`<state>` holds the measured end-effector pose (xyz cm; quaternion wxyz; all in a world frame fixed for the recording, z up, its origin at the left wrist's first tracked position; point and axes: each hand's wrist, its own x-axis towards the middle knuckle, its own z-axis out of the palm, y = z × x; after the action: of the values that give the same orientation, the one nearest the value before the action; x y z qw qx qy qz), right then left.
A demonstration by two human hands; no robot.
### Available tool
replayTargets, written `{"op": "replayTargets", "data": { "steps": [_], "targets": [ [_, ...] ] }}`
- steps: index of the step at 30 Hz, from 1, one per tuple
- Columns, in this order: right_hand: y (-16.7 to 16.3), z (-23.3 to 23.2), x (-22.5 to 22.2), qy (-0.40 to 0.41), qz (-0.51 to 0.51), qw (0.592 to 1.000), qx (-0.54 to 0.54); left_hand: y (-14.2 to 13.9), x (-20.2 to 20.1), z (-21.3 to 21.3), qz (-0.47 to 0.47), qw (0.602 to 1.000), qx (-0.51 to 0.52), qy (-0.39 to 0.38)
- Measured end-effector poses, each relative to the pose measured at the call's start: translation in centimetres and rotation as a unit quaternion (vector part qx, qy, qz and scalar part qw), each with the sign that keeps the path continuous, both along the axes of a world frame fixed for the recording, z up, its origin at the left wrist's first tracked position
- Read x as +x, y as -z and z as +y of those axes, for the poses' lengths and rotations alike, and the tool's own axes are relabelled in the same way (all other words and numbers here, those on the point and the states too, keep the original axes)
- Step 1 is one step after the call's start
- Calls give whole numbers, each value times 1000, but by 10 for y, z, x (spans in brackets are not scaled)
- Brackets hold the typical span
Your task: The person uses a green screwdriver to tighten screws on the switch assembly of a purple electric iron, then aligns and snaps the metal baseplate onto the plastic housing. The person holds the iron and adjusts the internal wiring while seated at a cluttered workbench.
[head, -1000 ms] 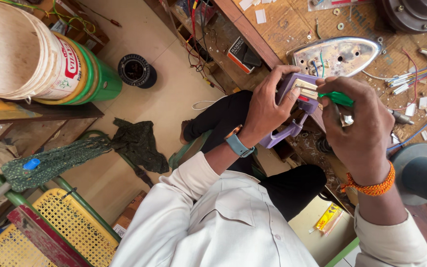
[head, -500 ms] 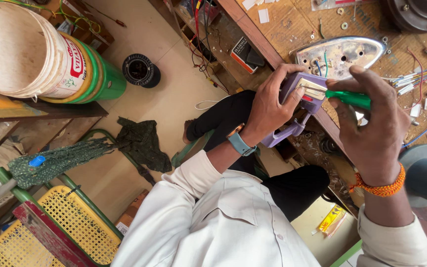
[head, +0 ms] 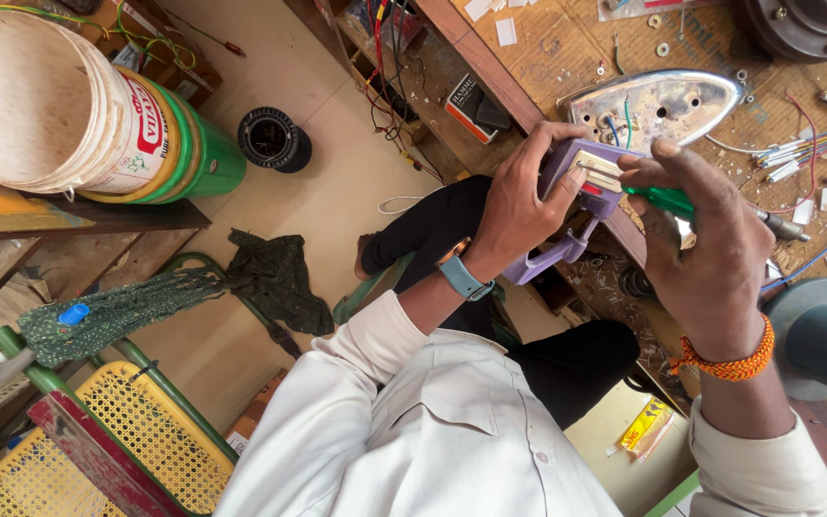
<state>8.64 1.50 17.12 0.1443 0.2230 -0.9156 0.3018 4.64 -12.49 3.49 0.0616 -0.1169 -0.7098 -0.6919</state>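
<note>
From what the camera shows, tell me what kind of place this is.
Probably a small appliance repair workshop: a detached metal iron soleplate lies on a cluttered wooden workbench among loose coloured wires, screws and washers.

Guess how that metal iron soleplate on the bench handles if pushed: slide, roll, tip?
The soleplate lies flat and broad on the workbench, so it would probably slide rather than roll or tip. Being solid polished metal, it is likely stiff and fairly heavy. The attached wires may drag.
</note>
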Motion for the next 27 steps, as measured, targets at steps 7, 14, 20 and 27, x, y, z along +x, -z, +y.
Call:
{"op": "replayTargets", "data": {
  "steps": [7, 14, 20, 27],
  "targets": [
    [-6, -2, -4, -21, -15, 999, 31, 1, 2, 3, 7, 1000, 1, -8],
    [-11, 2, -12, 33, 51, 988, 145, 1, 6, 4, 0, 1000, -17, -10],
    [-14, 1, -13, -11, 2, 995, 98, -1, 10, 4, 30, 999, -24, -31],
    [7, 11, -14, -10, 12, 995, 101, -1, 7, 2, 33, 999, -19, -31]
  ]
}}
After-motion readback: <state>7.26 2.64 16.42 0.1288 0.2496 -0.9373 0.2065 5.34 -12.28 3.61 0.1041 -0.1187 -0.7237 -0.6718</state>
